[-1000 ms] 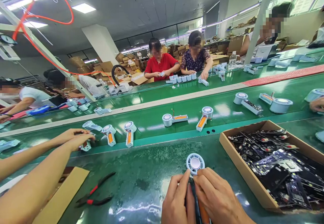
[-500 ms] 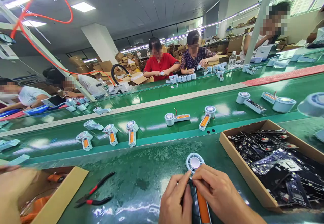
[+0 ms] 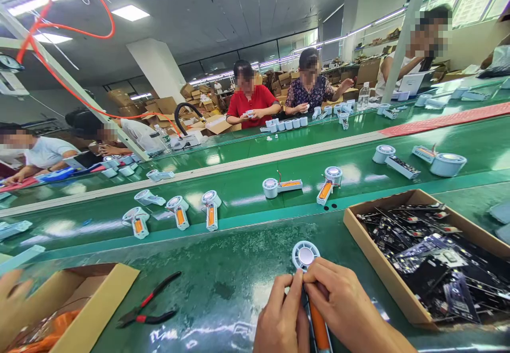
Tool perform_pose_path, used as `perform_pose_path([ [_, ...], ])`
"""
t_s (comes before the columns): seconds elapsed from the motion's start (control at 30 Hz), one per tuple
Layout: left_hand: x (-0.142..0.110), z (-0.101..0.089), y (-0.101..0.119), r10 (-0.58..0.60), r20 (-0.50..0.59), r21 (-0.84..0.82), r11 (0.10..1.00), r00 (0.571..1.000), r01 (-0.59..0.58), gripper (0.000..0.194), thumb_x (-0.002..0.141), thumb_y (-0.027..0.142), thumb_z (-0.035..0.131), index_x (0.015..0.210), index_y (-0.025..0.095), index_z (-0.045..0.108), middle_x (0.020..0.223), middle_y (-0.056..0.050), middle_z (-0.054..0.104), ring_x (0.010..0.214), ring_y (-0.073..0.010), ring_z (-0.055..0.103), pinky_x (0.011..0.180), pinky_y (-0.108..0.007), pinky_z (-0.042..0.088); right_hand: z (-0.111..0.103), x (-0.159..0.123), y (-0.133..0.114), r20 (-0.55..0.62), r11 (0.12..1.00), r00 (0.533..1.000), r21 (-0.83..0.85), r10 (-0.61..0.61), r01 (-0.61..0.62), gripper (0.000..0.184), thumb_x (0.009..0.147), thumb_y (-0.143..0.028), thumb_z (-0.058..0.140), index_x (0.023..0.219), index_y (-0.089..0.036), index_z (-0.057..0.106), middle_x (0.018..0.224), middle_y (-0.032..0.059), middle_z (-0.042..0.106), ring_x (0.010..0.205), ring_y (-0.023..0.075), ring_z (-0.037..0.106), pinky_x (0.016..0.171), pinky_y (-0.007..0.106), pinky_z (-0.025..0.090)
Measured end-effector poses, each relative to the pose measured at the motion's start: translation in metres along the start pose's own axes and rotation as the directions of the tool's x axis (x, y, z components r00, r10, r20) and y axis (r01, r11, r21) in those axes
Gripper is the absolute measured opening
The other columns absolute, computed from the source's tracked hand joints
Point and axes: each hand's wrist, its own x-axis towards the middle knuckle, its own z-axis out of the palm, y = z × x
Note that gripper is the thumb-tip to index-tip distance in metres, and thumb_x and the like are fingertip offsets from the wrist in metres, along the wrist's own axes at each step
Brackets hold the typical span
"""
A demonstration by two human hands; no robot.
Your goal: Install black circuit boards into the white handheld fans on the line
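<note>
A light-blue handheld fan (image 3: 306, 256) with a round, ribbed head lies on the green bench in front of me, its handle pointing toward me. Inside the open handle runs an orange battery (image 3: 319, 325). My left hand (image 3: 281, 310) is closed, thumb and forefinger pinched at the neck below the fan head. Opposite it, my right hand (image 3: 342, 297) is closed too, its fingertips pressed at the same neck and its palm over part of the handle. The fingertips nearly meet, and any small part between them is hidden.
Black-and-red cutting pliers (image 3: 149, 302) lie left of my hands. A carton of circuit boards (image 3: 384, 270) stands at right. Another person's blurred hand (image 3: 14, 302) is over the left carton (image 3: 99, 310). Several fans (image 3: 212, 209) lie on the belt; people sit opposite.
My hands stay pinched at the fan's neck with little movement. Fans on the belt have shifted slightly right. The other person's hand at left has moved back from the carton.
</note>
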Motion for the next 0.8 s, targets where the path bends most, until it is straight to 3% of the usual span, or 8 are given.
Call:
perform_pose_path([
  [0.17, 0.009, -0.030, 0.009, -0.105, 0.007, -0.026, 0.994, 0.994, 0.106, 0.066, 0.088, 0.001, 0.037, 0.147, 0.027, 0.048, 0.115, -0.010, 0.063, 0.081, -0.0153, 0.071, 0.075, -0.025, 0.060, -0.022, 0.005, 0.000, 0.126, 0.991, 0.985, 0.056, 0.116, -0.124, 0.020, 0.089, -0.005, 0.058, 0.090, -0.024, 0.064, 0.084, -0.0022, 0.064, 0.073, 0.0142, 0.061, 0.067, 0.024, 0.048],
  [0.3, 0.018, -0.051, 0.019, -0.152, -0.116, -0.051, 0.988, 0.982, 0.147, 0.056, 0.094, 0.019, 0.055, 0.147, 0.034, 0.047, 0.083, 0.002, 0.069, 0.069, -0.0140, 0.066, 0.073, -0.022, 0.057, -0.043, 0.017, -0.021, 0.281, 0.993, 0.953, 0.015, -0.115, 0.115, 0.059, 0.079, 0.004, 0.064, 0.128, -0.028, 0.056, 0.128, 0.0041, 0.062, 0.116, 0.0217, 0.059, 0.105, 0.036, 0.046],
  [0.37, 0.025, -0.051, 0.020, -0.147, -0.145, -0.134, 0.983, 0.978, 0.128, 0.057, 0.093, 0.023, 0.060, 0.145, 0.038, 0.047, 0.084, 0.005, 0.072, 0.072, -0.0140, 0.066, 0.078, -0.023, 0.056, -0.049, 0.025, -0.030, 0.328, 0.975, 0.921, 0.003, -0.211, 0.223, 0.055, 0.082, 0.002, 0.060, 0.128, -0.027, 0.057, 0.121, 0.0041, 0.067, 0.111, 0.0217, 0.062, 0.107, 0.038, 0.046],
  [0.43, 0.032, -0.044, 0.016, -0.217, -0.112, -0.285, 0.942, 0.970, 0.178, 0.055, 0.092, 0.027, 0.063, 0.144, 0.040, 0.048, 0.101, 0.003, 0.072, 0.077, -0.0134, 0.067, 0.080, -0.024, 0.056, -0.052, 0.033, -0.031, 0.273, 0.975, 0.938, -0.009, -0.213, 0.224, 0.045, 0.087, -0.002, 0.054, 0.125, -0.026, 0.059, 0.108, 0.0038, 0.071, 0.099, 0.0202, 0.066, 0.097, 0.035, 0.052],
  [0.53, 0.044, -0.029, 0.005, -0.290, 0.160, -0.520, 0.787, 0.943, 0.330, 0.064, 0.085, 0.029, 0.073, 0.143, 0.038, 0.049, 0.150, -0.007, 0.046, 0.075, -0.0111, 0.067, 0.070, -0.026, 0.058, -0.056, 0.037, -0.017, 0.058, 1.000, 0.998, 0.019, 0.011, -0.012, 0.047, 0.087, -0.004, 0.051, 0.130, -0.024, 0.055, 0.098, 0.0017, 0.072, 0.082, 0.0169, 0.069, 0.076, 0.029, 0.057],
  [0.63, 0.048, -0.014, -0.004, -0.239, 0.376, -0.542, 0.727, 0.895, 0.422, 0.072, 0.075, 0.027, 0.083, 0.141, 0.036, 0.054, 0.163, -0.011, 0.026, 0.069, -0.0088, 0.063, 0.066, -0.028, 0.056, -0.060, 0.029, 0.002, -0.029, 0.929, 0.956, 0.246, 0.293, -0.277, 0.037, 0.083, -0.012, 0.057, 0.117, -0.024, 0.058, 0.085, -0.0029, 0.071, 0.059, 0.0128, 0.066, 0.055, 0.023, 0.053],
  [0.73, 0.045, -0.005, -0.005, -0.267, 0.338, -0.489, 0.770, 0.903, 0.410, 0.060, 0.082, 0.024, 0.077, 0.138, 0.035, 0.057, 0.157, -0.010, 0.039, 0.068, -0.0096, 0.060, 0.069, -0.029, 0.056, -0.063, 0.014, 0.013, 0.075, 0.789, 0.884, 0.422, 0.462, -0.447, 0.017, 0.083, -0.023, 0.066, 0.097, -0.023, 0.056, 0.071, -0.0045, 0.070, 0.053, 0.0144, 0.067, 0.051, 0.023, 0.052],
  [0.8, 0.043, -0.002, -0.003, -0.294, 0.274, -0.462, 0.795, 0.916, 0.394, 0.055, 0.084, 0.022, 0.073, 0.137, 0.034, 0.059, 0.154, -0.009, 0.044, 0.070, -0.0108, 0.061, 0.068, -0.029, 0.056, -0.065, 0.005, 0.015, 0.090, 0.805, 0.868, 0.339, 0.488, -0.488, 0.017, 0.083, -0.023, 0.069, 0.090, -0.024, 0.053, 0.064, -0.0064, 0.067, 0.052, 0.0149, 0.068, 0.053, 0.024, 0.052],
])
